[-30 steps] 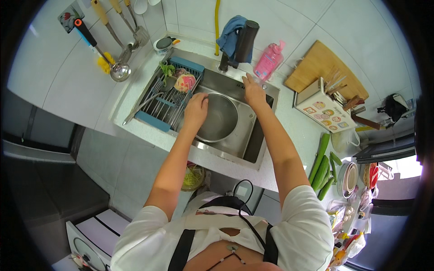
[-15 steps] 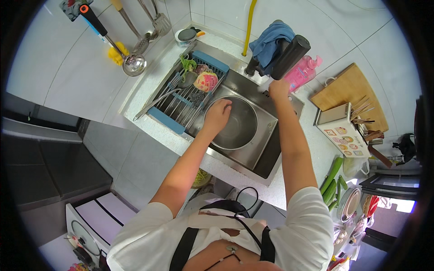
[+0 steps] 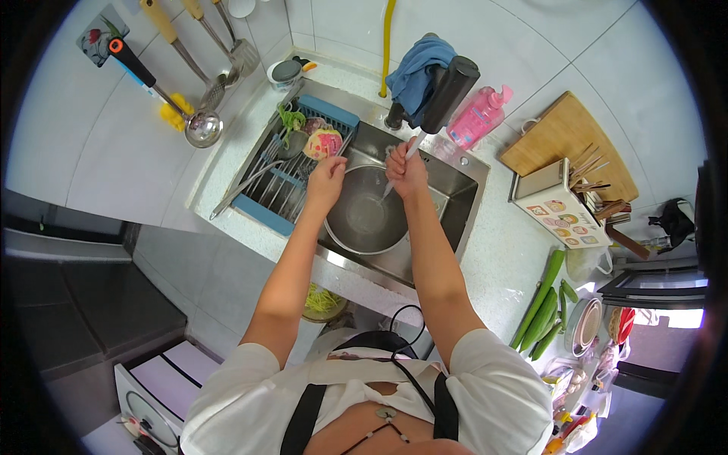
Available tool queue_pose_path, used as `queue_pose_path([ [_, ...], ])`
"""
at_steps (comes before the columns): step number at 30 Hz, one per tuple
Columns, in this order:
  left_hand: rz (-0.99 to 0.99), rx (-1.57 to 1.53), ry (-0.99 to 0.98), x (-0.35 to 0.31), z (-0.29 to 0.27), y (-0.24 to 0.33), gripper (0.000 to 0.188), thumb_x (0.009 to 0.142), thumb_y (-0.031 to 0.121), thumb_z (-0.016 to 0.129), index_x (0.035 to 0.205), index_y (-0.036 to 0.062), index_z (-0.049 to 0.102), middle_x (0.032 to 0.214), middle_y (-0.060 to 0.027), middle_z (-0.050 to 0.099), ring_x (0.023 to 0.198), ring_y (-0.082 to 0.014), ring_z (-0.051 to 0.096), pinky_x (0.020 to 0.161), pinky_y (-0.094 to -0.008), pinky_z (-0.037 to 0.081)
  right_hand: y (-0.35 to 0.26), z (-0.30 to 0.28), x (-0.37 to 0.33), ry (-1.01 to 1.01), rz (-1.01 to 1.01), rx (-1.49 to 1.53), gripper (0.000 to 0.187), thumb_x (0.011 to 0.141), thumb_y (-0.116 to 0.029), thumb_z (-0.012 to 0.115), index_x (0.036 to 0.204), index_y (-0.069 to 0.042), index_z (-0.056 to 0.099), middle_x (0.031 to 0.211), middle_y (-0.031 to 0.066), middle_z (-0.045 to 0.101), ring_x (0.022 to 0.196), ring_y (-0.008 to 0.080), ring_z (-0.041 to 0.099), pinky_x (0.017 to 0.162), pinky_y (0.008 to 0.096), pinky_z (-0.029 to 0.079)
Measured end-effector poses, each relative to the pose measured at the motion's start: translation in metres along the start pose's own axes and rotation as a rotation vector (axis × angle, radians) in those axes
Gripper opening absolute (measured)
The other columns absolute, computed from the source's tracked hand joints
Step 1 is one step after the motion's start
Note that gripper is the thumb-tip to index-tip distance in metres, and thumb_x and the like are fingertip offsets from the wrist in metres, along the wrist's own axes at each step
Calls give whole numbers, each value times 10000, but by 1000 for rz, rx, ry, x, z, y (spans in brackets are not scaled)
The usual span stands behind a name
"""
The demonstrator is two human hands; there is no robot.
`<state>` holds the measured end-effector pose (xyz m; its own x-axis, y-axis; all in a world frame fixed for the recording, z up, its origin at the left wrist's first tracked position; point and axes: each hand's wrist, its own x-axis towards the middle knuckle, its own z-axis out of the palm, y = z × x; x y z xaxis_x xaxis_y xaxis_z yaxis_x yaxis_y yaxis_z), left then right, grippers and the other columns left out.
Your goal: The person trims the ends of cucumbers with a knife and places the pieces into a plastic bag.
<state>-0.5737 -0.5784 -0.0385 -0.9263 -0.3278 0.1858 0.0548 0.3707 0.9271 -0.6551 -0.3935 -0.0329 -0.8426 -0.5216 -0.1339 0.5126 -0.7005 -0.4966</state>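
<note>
A round steel basin [image 3: 345,227] sits in the sink [image 3: 474,189]. Water [image 3: 413,144] runs from the black faucet [image 3: 450,95], over which a blue cloth [image 3: 419,72] hangs. My right hand [image 3: 407,170] is at the stream above the basin's far right side, its fingers curled in with nothing visible in them. Over the basin's left rim is my left hand [image 3: 326,180], fingers drawn together, no object showing. Just beyond it lies a pink and yellow round sponge-like thing [image 3: 324,143] in the blue-ended drain rack [image 3: 262,215], beside a metal ladle or spoon [image 3: 243,188] and green leaves [image 3: 291,121].
A pink pump bottle [image 3: 478,119] stands right of the faucet. Further right are a wooden cutting board [image 3: 569,144], a utensil holder [image 3: 557,214] and several long green vegetables [image 3: 542,311]. Ladles [image 3: 203,129] and other utensils hang on the left wall.
My right hand has come down from the faucet to the basin, and water now runs. My left hand has moved a little left, toward the rack. The view has shifted slightly.
</note>
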Motion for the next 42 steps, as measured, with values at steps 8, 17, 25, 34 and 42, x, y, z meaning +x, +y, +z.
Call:
queue_pose_path([
  [8,1,-62,-48,8,44,-5,187,841,180,530,919,43,631,815,-129,619,734,-250,606,673,-325,465,-17,33,-27,269,-86,-433,273,933,-322,427,755,-121,478,544,-57,343,433,57,310,368,213,219],
  [17,-434,-582,-224,44,122,62,342,904,302,475,647,80,518,550,4,465,457,-102,412,425,-247,288,-47,-24,-103,538,-126,-761,210,924,-288,489,829,-100,501,539,-61,353,418,39,280,370,197,210],
  [25,64,-242,-154,35,146,40,266,909,274,462,832,72,618,656,-121,574,555,-289,562,484,-374,427,-41,-45,-122,630,-45,-741,226,921,-302,493,815,-104,517,564,-49,411,404,43,310,367,194,225],
  [34,501,585,-254,35,109,54,183,842,245,517,943,126,612,885,-132,621,894,-343,576,777,-426,468,-20,-55,-115,634,-23,-783,197,926,-270,475,874,-94,547,595,-42,469,440,50,378,379,193,251],
  [42,29,303,-361,8,90,13,522,811,152,551,1301,104,377,1200,-156,480,1040,-341,528,837,-425,443,2,-122,-117,699,70,-1093,329,877,-292,551,1107,-57,535,829,11,571,645,98,544,526,219,406],
])
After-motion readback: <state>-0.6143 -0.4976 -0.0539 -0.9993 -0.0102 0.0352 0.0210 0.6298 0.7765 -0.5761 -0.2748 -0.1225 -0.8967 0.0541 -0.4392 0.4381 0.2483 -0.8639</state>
